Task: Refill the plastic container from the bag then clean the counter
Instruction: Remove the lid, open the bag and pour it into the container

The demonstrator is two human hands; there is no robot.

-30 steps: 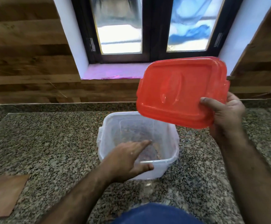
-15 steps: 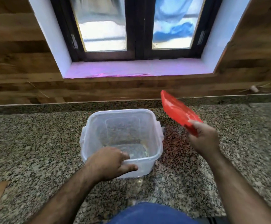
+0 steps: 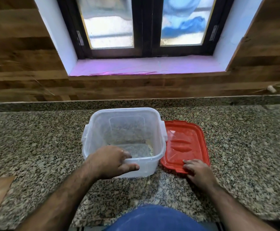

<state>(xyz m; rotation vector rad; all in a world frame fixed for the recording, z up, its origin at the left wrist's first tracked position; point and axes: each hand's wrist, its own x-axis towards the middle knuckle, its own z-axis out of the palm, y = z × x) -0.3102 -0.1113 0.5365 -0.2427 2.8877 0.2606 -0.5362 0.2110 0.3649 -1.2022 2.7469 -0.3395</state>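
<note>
The clear square plastic container (image 3: 124, 140) stands uncovered on the speckled granite desk (image 3: 35, 144), nearly empty. Left hand (image 3: 110, 161) grips its near rim; right hand (image 3: 197, 170) rests flat on the red plastic lid (image 3: 184, 144) alongside. No bag visible; refilling and cleaning remain.
</note>
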